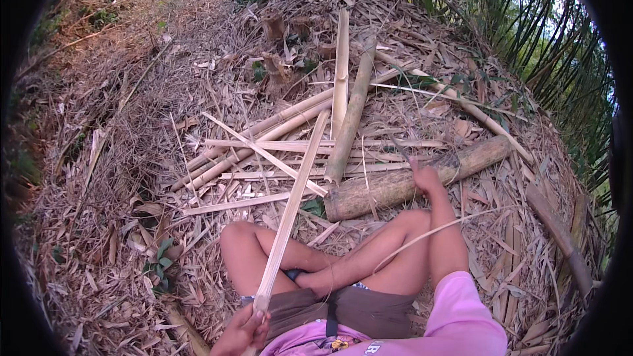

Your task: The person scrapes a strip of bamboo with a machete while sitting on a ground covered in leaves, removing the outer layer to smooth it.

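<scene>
My left hand (247, 329) is closed around the lower end of a long pale split bamboo strip (293, 214), by my left thigh. The strip slants up and away past my crossed legs, its far end over other split pieces. Farther off to the right, my right hand (427, 179) is closed on what looks like a knife (401, 148) with a thin dark blade pointing away to the left. The handle is mostly hidden in my fingers. That hand is over a thick bamboo log (389, 191), which lies crosswise in front of my shins.
A greenish bamboo pole (356, 109) and an upright-looking split half (340, 72) lie beyond the log. Several split strips (264, 158) cross at the left, beside longer poles (283, 125). Dry leaves cover the slope. Cut stumps (277, 69) stand farther off; bamboo (547, 46) grows at right.
</scene>
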`<act>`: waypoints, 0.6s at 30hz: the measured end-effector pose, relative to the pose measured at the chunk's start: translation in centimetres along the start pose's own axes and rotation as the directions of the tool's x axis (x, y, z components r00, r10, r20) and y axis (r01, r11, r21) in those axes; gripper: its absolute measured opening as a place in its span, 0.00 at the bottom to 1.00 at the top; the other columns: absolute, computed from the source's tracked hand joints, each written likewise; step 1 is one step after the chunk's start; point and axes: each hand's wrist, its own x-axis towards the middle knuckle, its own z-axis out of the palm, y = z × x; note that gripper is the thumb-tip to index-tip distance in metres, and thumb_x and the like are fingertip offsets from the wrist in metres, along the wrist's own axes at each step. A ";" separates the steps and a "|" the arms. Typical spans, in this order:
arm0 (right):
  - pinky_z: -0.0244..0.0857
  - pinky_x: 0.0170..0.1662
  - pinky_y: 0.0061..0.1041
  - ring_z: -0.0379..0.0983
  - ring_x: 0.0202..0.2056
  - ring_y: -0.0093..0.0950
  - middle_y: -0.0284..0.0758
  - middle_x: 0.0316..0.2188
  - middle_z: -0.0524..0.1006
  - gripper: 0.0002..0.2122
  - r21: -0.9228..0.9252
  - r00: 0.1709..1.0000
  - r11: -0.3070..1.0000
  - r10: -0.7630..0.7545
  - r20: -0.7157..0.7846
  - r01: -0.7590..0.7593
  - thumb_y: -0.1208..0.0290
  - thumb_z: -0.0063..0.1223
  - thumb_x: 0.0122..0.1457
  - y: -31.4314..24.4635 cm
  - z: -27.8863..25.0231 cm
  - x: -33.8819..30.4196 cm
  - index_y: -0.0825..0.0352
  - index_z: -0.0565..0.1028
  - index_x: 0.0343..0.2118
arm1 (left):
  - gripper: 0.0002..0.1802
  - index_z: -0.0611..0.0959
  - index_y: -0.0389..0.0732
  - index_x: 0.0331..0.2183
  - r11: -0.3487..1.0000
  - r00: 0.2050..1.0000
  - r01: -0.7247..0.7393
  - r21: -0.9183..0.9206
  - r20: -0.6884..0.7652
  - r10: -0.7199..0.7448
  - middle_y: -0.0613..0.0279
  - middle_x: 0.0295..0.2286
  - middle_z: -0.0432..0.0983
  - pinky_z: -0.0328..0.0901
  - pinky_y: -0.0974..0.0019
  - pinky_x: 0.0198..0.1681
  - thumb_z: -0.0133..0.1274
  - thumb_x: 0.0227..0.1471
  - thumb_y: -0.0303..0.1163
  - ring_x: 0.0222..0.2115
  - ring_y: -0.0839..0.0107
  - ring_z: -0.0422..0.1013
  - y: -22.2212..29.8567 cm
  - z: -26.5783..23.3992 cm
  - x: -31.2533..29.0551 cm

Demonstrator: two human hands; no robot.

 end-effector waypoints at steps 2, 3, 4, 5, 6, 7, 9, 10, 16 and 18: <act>0.72 0.35 0.39 0.79 0.27 0.45 0.54 0.23 0.78 0.40 -0.092 0.982 0.996 0.037 0.186 -0.020 0.33 0.44 0.57 -0.2 -1.3 -1.5 0.80 0.78 0.24 | 0.11 0.70 0.39 0.39 0.998 0.995 -0.058 -0.011 0.080 0.058 0.68 0.19 0.59 0.52 0.72 0.15 0.39 0.67 0.36 0.13 0.78 0.54 0.7 0.1 1.0; 0.72 0.34 0.38 0.79 0.26 0.43 0.53 0.23 0.78 0.39 -0.157 0.983 0.987 0.009 0.185 0.021 0.35 0.47 0.56 0.8 -1.3 -1.4 0.80 0.78 0.24 | 0.11 0.70 0.39 0.40 0.997 0.990 -0.078 -0.014 0.117 0.079 0.68 0.19 0.59 0.51 0.72 0.15 0.39 0.67 0.37 0.13 0.79 0.53 0.8 0.2 1.5; 0.72 0.32 0.37 0.79 0.25 0.41 0.52 0.22 0.78 0.37 -0.221 0.981 0.973 -0.027 0.194 0.071 0.36 0.50 0.55 1.0 -1.3 -1.6 0.80 0.78 0.24 | 0.12 0.70 0.39 0.40 0.995 0.985 -0.099 -0.022 0.142 0.101 0.69 0.20 0.58 0.51 0.72 0.15 0.38 0.68 0.37 0.13 0.79 0.52 0.9 0.3 1.8; 0.72 0.32 0.36 0.79 0.25 0.40 0.51 0.22 0.79 0.35 -0.225 0.974 0.972 -0.021 0.226 0.073 0.39 0.53 0.54 1.0 -1.2 -1.7 0.80 0.78 0.24 | 0.12 0.70 0.38 0.40 0.993 0.980 -0.103 -0.050 0.164 0.109 0.69 0.19 0.58 0.51 0.72 0.15 0.38 0.68 0.37 0.13 0.79 0.53 1.0 0.5 2.0; 0.72 0.31 0.36 0.79 0.25 0.39 0.50 0.22 0.79 0.32 -0.230 0.966 0.970 -0.015 0.259 0.077 0.43 0.57 0.53 0.8 -1.0 -1.7 0.79 0.78 0.23 | 0.11 0.70 0.38 0.40 0.991 0.975 -0.106 -0.078 0.185 0.119 0.69 0.19 0.58 0.51 0.73 0.15 0.38 0.68 0.36 0.13 0.79 0.53 1.0 0.8 2.2; 0.72 0.30 0.35 0.79 0.24 0.38 0.49 0.22 0.79 0.29 -0.232 0.957 0.969 -0.011 0.289 0.081 0.47 0.61 0.52 0.5 -0.9 -1.8 0.79 0.78 0.23 | 0.11 0.70 0.38 0.40 0.988 0.969 -0.113 -0.105 0.206 0.133 0.69 0.19 0.58 0.51 0.73 0.15 0.38 0.68 0.36 0.13 0.79 0.53 1.0 0.9 2.3; 0.73 0.35 0.36 0.80 0.27 0.40 0.48 0.23 0.80 0.26 -0.303 0.955 0.941 -0.060 0.290 0.151 0.51 0.66 0.46 2.9 0.5 0.2 0.78 0.79 0.26 | 0.11 0.69 0.38 0.40 0.985 0.964 -0.121 -0.127 0.223 0.147 0.69 0.19 0.58 0.52 0.73 0.16 0.38 0.68 0.36 0.13 0.78 0.53 0.8 1.1 2.8; 0.73 0.36 0.36 0.80 0.29 0.41 0.48 0.24 0.80 0.25 -0.313 0.950 0.934 -0.073 0.304 0.172 0.52 0.67 0.44 3.1 0.9 0.5 0.78 0.80 0.27 | 0.11 0.69 0.38 0.40 0.982 0.964 -0.124 -0.141 0.217 0.153 0.68 0.20 0.58 0.52 0.73 0.16 0.37 0.68 0.36 0.13 0.78 0.53 0.5 1.1 2.7; 0.74 0.42 0.34 0.80 0.37 0.41 0.51 0.34 0.81 0.23 -0.261 0.951 0.949 -0.098 0.292 0.177 0.59 0.70 0.39 6.6 1.0 2.1 0.76 0.80 0.32 | 0.13 0.70 0.38 0.39 0.965 0.964 -0.167 -0.202 0.171 0.202 0.68 0.18 0.59 0.53 0.70 0.15 0.42 0.66 0.40 0.12 0.77 0.54 0.0 1.4 3.9; 0.73 0.44 0.35 0.79 0.40 0.42 0.51 0.37 0.80 0.23 -0.296 0.935 0.949 0.005 0.353 0.107 0.58 0.68 0.40 2.5 1.0 -0.2 0.75 0.81 0.34 | 0.14 0.70 0.38 0.40 0.957 0.975 -0.162 -0.239 0.112 0.193 0.67 0.18 0.59 0.54 0.71 0.15 0.43 0.65 0.40 0.12 0.77 0.54 0.3 1.1 3.2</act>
